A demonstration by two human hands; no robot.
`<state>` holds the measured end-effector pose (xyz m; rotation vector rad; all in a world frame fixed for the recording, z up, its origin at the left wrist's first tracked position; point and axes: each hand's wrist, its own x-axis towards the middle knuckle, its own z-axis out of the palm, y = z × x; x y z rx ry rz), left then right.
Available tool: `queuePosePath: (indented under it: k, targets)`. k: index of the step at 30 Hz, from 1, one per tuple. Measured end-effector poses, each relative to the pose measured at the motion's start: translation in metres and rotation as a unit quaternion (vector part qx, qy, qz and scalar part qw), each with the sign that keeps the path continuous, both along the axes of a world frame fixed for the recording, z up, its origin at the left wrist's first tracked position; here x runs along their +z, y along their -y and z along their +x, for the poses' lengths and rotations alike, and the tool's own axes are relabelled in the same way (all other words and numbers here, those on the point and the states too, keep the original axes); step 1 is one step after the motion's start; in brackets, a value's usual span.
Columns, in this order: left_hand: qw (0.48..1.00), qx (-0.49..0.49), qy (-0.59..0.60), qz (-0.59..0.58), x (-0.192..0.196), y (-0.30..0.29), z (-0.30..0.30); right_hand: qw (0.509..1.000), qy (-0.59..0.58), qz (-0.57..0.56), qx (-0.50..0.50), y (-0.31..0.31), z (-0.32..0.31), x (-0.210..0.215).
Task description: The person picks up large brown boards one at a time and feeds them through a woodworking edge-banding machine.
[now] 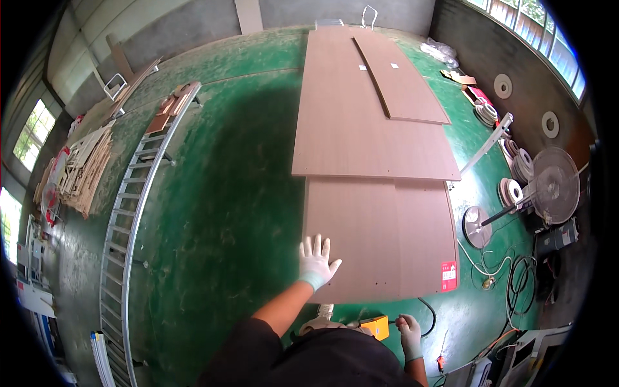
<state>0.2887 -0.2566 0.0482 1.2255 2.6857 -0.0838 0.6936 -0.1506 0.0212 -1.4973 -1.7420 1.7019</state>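
My left hand (316, 263), in a white glove with a pale green cuff, lies flat with fingers spread on the near left part of a brown wood-grain panel (361, 226). A red and white label (449, 276) sits at that panel's near right corner. Below the near edge, my right hand (410, 334), gloved too, is closed beside a yellow box-shaped device (376, 327). What its curled fingers hold is too small to make out. A larger panel (367, 151) overlaps the near one, and a narrow panel (403, 84) rests on top of it.
A metal roller conveyor (132, 213) runs along the left, with board pieces (171, 106) at its far end. On the right stand a pedestal fan (554, 184), rolls of edging tape (512, 190) and coiled black hose (521, 284). Stacked wood strips (87, 168) lie far left.
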Motion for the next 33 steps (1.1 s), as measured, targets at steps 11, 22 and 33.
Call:
queuePosePath:
  k: [11,22,33]
  targets:
    - [0.997,-0.03,-0.011,0.065,-0.026,-0.131,-0.032,0.971,-0.111,0.211,0.023,-0.249,-0.175,0.045]
    - [0.996,-0.047,0.006,0.069,-0.021,-0.195,-0.052,0.849,0.053,0.514,0.109,-0.514,-0.412,0.022]
    - [0.996,-0.015,0.073,0.056,-0.017,-0.201,-0.065,0.778,0.049,0.616,0.113,-0.593,-0.584,0.036]
